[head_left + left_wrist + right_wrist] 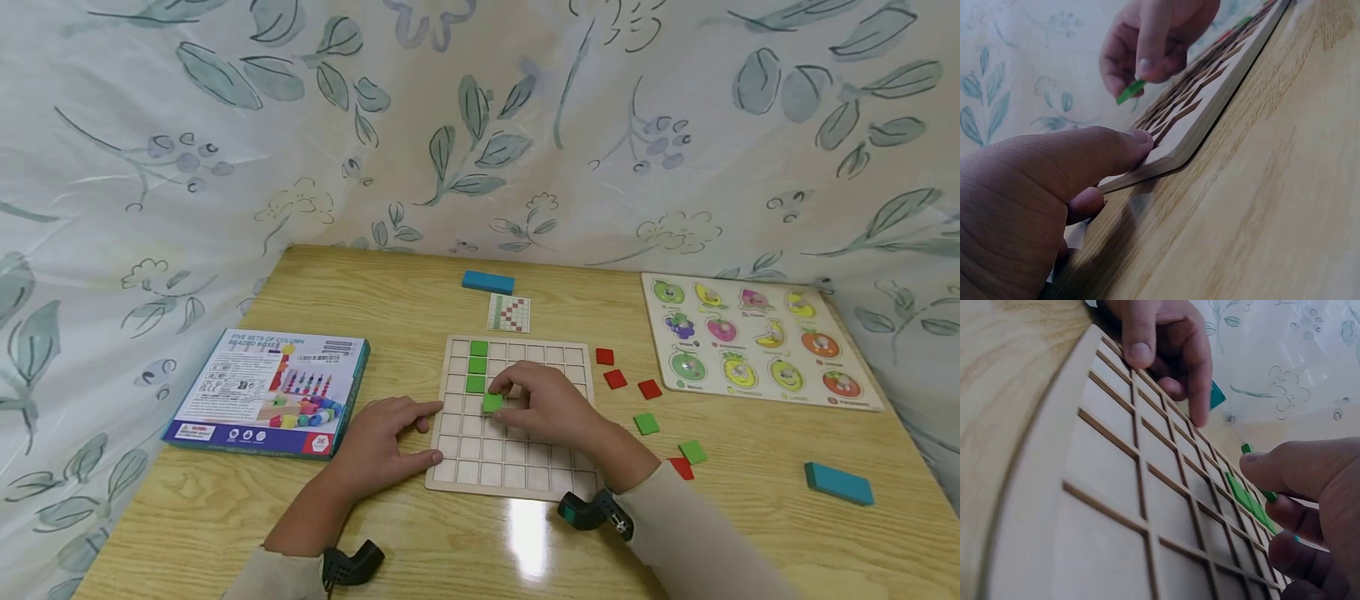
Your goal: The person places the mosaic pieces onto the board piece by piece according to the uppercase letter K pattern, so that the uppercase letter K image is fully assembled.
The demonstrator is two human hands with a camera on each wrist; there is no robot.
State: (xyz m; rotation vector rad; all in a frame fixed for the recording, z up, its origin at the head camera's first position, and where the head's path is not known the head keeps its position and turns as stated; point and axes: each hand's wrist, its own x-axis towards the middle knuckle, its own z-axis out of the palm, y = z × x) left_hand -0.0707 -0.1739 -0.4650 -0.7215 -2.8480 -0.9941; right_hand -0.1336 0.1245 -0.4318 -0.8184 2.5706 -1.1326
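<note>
One box (pixel 266 392) beside the grid board (pixel 517 467) reads "FIVE SETS OF COLUMN".

The head camera looks forward and down from above the near edge of the table (pixel 420 292), taking in its whole top and the leaf-print curtain (pixel 225 125) behind. The left wrist camera sits very low, almost on the tabletop, close behind the left hand (pixel 1035 206), facing along the edge of the grid board (pixel 1210 106). The right wrist camera hovers just over the same board, looking across its cells toward the curtain. All three share the board; the blurred green piece (pixel 1130 91) is probably common too.
</note>
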